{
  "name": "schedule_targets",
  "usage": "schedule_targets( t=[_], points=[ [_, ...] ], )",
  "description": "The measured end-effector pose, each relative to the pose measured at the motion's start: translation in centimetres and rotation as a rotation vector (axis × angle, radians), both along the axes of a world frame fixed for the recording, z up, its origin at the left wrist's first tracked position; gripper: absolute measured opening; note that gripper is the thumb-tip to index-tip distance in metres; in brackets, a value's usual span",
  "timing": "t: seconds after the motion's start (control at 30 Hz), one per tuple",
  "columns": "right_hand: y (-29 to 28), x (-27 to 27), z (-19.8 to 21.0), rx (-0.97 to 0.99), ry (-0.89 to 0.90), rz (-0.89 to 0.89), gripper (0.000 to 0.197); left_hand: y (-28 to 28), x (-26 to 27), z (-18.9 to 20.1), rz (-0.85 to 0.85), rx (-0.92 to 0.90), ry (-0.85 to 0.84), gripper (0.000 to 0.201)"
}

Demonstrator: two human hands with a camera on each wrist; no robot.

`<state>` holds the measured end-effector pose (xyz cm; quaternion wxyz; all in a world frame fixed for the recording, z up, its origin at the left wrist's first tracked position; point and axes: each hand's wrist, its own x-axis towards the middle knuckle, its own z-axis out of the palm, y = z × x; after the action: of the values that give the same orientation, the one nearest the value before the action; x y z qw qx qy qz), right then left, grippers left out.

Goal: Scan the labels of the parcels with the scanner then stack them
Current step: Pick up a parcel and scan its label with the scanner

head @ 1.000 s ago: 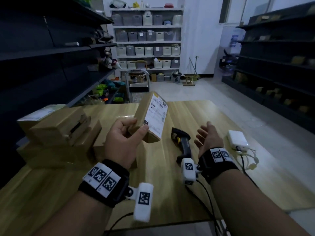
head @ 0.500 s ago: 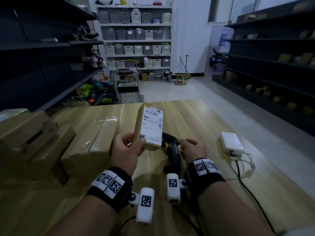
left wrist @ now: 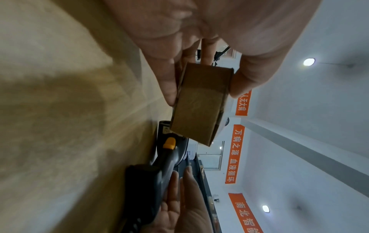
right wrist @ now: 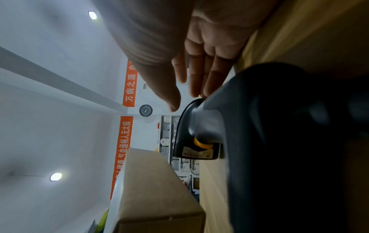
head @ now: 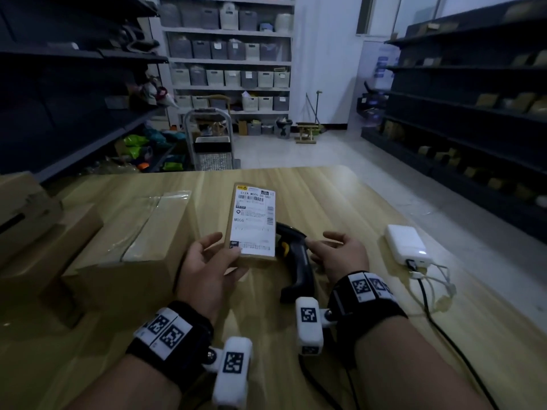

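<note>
My left hand (head: pixel 220 250) pinches a small brown parcel (head: pixel 253 223) between thumb and fingers and holds it just above the wooden table (head: pixel 355 202). Its white barcode label faces up. The left wrist view shows the parcel's plain end (left wrist: pixel 199 102) between my fingertips. A black scanner (head: pixel 296 261) with a yellow trigger lies on the table right of the parcel. My right hand (head: pixel 316 247) reaches over the scanner's handle with straight fingers. In the right wrist view the fingers (right wrist: pixel 195 82) lie beside the scanner (right wrist: pixel 259 126), not curled round it.
Large taped cardboard boxes (head: pixel 127 232) crowd the table's left side, and another box (head: pixel 29 208) sits at the far left. A white power bank (head: pixel 407 245) with cables (head: pixel 429 291) lies at the right. A metal trolley (head: pixel 211 143) stands beyond the far edge.
My left hand has lowered the parcel and turned its label face up. My right hand has moved left from beside the scanner onto its handle.
</note>
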<state>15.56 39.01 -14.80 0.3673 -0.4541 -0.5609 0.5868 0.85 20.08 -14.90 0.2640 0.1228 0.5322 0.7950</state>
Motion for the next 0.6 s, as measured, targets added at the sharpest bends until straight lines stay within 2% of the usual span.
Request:
schedule_targets(
  t=[0.17,0.33,0.47,0.6],
  points=[
    [-0.9,0.3,1.0,0.188,-0.171,0.007,0.046,0.8,-1.1,-0.6,-0.047,0.029,-0.046,0.052],
    [-2.0,0.2,1.6,0.188,-0.324,0.136,0.06,0.9,-1.1,-0.6,-0.068,0.05,-0.096,0.057],
    [-2.2,-0.2,1.7,0.21,-0.438,0.209,0.076,1.2,-1.2,-0.6,-0.072,0.046,-0.092,0.041],
    [-2.5,-0.2,1.9,0.193,-0.41,0.199,0.086,1.2,-1.3,-0.7,-0.07,0.058,-0.094,0.039]
  ],
)
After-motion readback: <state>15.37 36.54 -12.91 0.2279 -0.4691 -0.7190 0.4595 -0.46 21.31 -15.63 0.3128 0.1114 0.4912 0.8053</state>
